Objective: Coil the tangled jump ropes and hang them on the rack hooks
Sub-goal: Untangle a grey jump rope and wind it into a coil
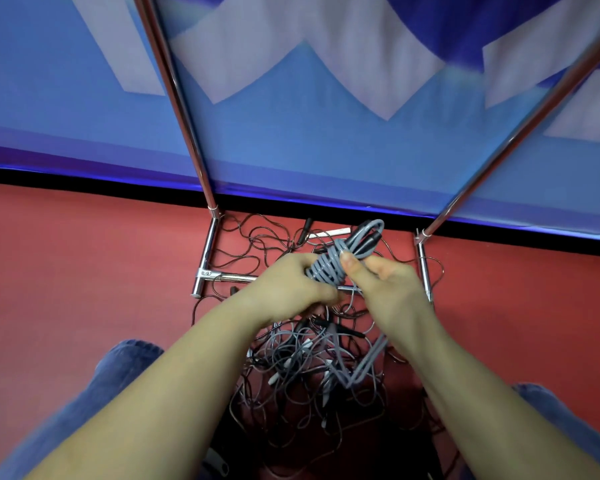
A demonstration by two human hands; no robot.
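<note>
Status at this moment: I read the task as in an early stage. 1 grey jump rope was nearly coiled. Its loops were gathered into a bundle, with several turns of cord wrapped crosswise around the middle and its dark handles projecting from the top end. The bundle was held in the air above the floor, in front of the rack base.

Hand state: my left hand had its fingers curled around the lower end of the bundle, gripping it. My right hand pinched the wrapped section, with the thumb pressed against the turns. A doubled grey length hung below the right hand toward the pile; I could not confirm whether it belonged to the held rope.

Remaining work, as judged: finish the wrap, hang the bundle, then process the tangled pile of grey and thin dark ropes lying on the red floor between my knees and spreading back under the rack.

Limits of the view:
1. The rack poles ran out of the top of the picture, so no hooks were visible and I could not tell whether any rope already hung there.
2. The number of ropes in the pile could not be counted.
3. The left fingertips were hidden behind the bundle.
4. The blue backdrop was blurred.
</note>
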